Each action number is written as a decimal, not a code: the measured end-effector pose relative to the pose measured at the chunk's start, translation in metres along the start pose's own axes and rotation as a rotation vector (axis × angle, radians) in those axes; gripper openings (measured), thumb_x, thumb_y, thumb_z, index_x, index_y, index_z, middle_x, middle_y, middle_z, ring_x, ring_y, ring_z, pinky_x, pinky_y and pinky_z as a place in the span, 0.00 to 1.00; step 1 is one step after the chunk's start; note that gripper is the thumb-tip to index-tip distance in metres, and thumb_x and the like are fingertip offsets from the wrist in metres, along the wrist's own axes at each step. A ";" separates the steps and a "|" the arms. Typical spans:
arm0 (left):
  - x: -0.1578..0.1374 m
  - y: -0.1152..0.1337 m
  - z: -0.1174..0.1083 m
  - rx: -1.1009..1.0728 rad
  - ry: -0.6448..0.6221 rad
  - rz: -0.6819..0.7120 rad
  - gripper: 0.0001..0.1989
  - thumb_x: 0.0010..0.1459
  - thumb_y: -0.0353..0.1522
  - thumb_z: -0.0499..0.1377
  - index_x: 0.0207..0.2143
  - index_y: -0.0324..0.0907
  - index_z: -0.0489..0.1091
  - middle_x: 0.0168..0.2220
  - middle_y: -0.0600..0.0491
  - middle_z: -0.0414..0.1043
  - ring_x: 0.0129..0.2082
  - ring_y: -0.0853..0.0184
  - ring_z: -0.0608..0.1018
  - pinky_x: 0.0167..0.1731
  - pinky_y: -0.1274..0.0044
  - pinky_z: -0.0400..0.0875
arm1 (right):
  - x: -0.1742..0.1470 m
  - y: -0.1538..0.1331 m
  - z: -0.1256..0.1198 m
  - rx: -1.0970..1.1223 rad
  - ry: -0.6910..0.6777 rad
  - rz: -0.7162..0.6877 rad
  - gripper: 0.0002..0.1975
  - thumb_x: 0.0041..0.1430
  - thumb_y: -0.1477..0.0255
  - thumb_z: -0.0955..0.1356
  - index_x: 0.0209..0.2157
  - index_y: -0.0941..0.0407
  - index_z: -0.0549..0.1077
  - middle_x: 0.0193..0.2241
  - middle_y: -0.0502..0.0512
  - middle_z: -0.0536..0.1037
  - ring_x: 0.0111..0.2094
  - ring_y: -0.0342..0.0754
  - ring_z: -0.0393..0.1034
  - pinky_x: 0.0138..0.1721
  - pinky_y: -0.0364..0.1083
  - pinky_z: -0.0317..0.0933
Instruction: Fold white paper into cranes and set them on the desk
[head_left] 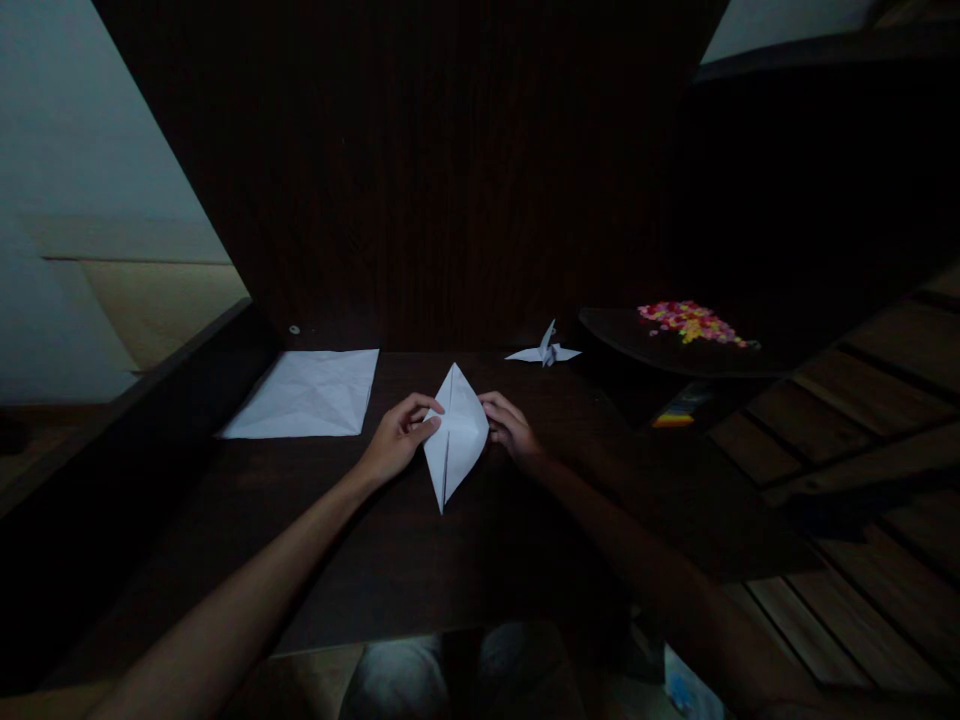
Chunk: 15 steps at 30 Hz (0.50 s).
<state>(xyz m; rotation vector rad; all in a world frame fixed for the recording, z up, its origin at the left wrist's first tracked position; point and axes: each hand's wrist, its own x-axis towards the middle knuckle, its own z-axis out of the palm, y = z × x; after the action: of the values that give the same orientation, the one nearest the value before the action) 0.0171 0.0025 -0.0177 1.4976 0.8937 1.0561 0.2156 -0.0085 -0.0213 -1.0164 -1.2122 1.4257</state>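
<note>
A white paper, folded into a diamond with a slit down its lower half, is held just above the dark desk. My left hand pinches its left corner, thumb on top and fingers partly behind. At the right corner, my right hand grips with curled fingers, some hidden behind the paper. Beyond it on the desk stands a finished white paper crane with spread wings. To the left lies a flat, creased stack of white paper.
On a rounded shelf at the right sits a heap of small pink, red and yellow pieces. A tall dark panel rises behind the desk, and a low side board bounds it on the left.
</note>
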 end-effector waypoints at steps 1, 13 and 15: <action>0.000 0.002 0.000 0.060 0.002 0.003 0.11 0.50 0.36 0.61 0.33 0.37 0.71 0.30 0.53 0.72 0.29 0.69 0.73 0.28 0.80 0.65 | 0.001 0.001 -0.001 0.022 -0.012 0.001 0.15 0.49 0.59 0.66 0.35 0.54 0.67 0.26 0.48 0.69 0.25 0.43 0.66 0.18 0.39 0.60; -0.002 0.005 0.001 -0.005 0.042 -0.085 0.22 0.43 0.35 0.65 0.42 0.36 0.72 0.30 0.52 0.74 0.23 0.71 0.72 0.23 0.81 0.65 | 0.001 0.006 -0.001 0.036 -0.116 -0.023 0.18 0.51 0.58 0.67 0.39 0.53 0.63 0.23 0.46 0.71 0.21 0.43 0.69 0.16 0.40 0.62; -0.002 0.004 0.001 -0.009 0.038 -0.085 0.22 0.43 0.36 0.66 0.42 0.36 0.71 0.29 0.53 0.73 0.23 0.72 0.72 0.23 0.81 0.65 | 0.001 0.006 0.001 0.022 -0.120 -0.027 0.20 0.50 0.57 0.68 0.39 0.53 0.62 0.24 0.46 0.72 0.20 0.42 0.69 0.16 0.40 0.62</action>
<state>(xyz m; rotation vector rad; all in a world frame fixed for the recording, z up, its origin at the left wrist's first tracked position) 0.0174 -0.0001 -0.0144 1.4233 0.9699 1.0280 0.2139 -0.0076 -0.0275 -0.9065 -1.2896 1.4932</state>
